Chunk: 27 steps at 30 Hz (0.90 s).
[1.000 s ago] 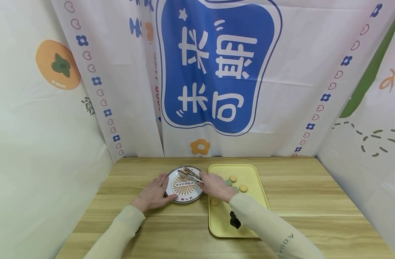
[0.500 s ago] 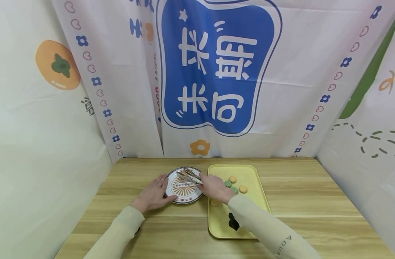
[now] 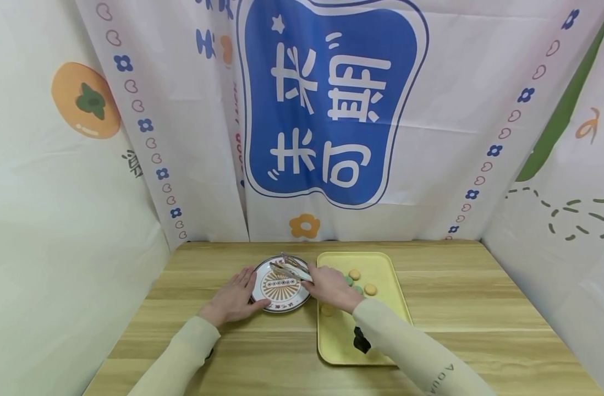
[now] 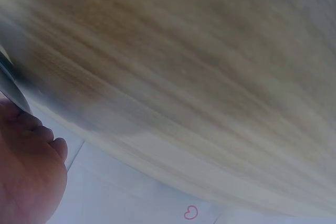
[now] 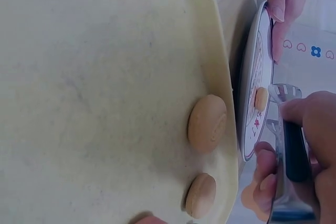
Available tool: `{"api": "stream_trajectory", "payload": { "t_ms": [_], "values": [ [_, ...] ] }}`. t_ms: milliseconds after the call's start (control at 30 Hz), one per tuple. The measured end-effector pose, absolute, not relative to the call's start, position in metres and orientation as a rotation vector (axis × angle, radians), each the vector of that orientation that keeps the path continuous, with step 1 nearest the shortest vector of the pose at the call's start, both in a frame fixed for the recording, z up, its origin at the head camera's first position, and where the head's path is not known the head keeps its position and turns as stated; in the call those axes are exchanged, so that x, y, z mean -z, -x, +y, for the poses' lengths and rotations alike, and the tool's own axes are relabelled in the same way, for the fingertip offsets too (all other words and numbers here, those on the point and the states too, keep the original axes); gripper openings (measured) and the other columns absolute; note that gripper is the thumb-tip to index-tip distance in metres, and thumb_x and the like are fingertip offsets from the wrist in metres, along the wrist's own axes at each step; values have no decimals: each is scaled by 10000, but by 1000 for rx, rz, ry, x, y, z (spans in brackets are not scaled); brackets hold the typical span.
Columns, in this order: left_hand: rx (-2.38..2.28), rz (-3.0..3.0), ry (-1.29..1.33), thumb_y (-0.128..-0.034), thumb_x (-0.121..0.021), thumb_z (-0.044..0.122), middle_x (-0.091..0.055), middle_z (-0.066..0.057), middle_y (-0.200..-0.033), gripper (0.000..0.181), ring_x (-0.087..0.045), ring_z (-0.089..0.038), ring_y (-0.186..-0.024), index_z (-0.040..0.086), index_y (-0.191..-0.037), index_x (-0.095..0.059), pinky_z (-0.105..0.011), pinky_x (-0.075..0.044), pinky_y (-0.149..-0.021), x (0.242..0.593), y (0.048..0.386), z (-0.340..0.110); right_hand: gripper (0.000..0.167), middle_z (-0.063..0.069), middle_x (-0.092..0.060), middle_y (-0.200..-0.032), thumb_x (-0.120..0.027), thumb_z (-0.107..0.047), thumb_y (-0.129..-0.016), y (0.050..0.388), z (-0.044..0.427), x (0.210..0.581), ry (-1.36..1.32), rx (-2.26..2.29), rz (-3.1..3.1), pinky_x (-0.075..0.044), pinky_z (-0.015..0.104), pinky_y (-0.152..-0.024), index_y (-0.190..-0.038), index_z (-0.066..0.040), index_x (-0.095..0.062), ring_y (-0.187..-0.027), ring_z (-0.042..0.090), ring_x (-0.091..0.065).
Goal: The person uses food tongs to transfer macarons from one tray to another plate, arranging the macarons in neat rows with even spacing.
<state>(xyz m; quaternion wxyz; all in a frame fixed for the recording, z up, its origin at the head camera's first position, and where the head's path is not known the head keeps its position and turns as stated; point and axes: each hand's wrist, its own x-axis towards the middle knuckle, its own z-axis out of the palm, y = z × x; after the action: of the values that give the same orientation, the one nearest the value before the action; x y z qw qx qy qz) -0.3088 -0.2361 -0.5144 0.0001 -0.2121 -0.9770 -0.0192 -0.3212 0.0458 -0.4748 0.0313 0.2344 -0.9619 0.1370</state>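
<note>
My left hand (image 3: 235, 300) lies with straight fingers along the left rim of a white plate (image 3: 288, 304) with a printed pattern, its thumb at the near rim. In the left wrist view the fingers (image 4: 44, 132) touch the plate's edge (image 4: 13, 90). My right hand (image 3: 331, 286) holds metal tongs (image 3: 294, 269) over the plate's far right part, their tips spread apart. In the right wrist view a yellow-orange macaron (image 5: 261, 99) rests on the plate beside the tongs' tips, apparently ungripped. The palm side of the right hand (image 5: 315, 145) wraps the tongs' dark handle.
Right of the plate, a yellow tray (image 3: 341, 352) carries several macarons, among them a yellow one (image 3: 370, 289) and a green one (image 3: 357, 289), partly hidden by the right hand. Both stand on a wooden table (image 3: 455, 308), with a printed cloth (image 3: 440, 165) hanging behind.
The tongs' tips have spread wider apart over the plate. The left hand, plate and tray keep their places, apart from a slight shift of the view.
</note>
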Motion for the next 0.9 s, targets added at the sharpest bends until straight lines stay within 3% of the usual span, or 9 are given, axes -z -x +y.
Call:
{"api": "stream_trajectory", "payload": {
  "t_ms": [267,500,633,767,900],
  "values": [
    [103,-3063,662,-926,-399,716,-244,-291,-1579,1003,-239,-410,-1485,-105,-1491,-285,-507,-250,-1221,515,308,-238,464,12,-651,-773,-611,-392,-962,318,50,473,-738,-452,-2958,-411,256,-436,-1292,-73,-547,-553,95,-526],
    [101,-3063,666,-925,-384,726,-239,-288,-1582,1011,-233,-406,-1488,-105,-1492,-280,-504,-245,-1223,516,308,-238,560,93,-731,-958,-620,-395,-954,312,57,469,-731,-509,-2957,-457,247,-497,-1392,-67,-498,-658,114,-610],
    [119,-3062,666,-924,-402,718,-238,-292,-1581,1009,-232,-411,-1487,-112,-1487,-285,-509,-244,-1222,515,308,-238,463,49,-699,-845,-616,-391,-957,308,62,466,-712,-539,-2970,-428,244,-459,-1278,-63,-557,-591,104,-565],
    [96,-3068,667,-925,-379,728,-231,-286,-1585,1012,-225,-402,-1492,-105,-1492,-280,-498,-237,-1228,515,308,-237,338,-29,-572,-694,-620,-393,-953,304,66,465,-695,-555,-2961,-377,246,-416,-1081,-83,-579,-523,100,-485],
    [72,-3072,672,-929,-368,727,-230,-287,-1585,1008,-226,-399,-1493,-102,-1494,-278,-490,-237,-1230,515,309,-236,322,-37,-535,-672,-629,-402,-943,300,70,463,-687,-555,-2938,-359,255,-410,-1009,-94,-564,-524,112,-464]
  ]
}}
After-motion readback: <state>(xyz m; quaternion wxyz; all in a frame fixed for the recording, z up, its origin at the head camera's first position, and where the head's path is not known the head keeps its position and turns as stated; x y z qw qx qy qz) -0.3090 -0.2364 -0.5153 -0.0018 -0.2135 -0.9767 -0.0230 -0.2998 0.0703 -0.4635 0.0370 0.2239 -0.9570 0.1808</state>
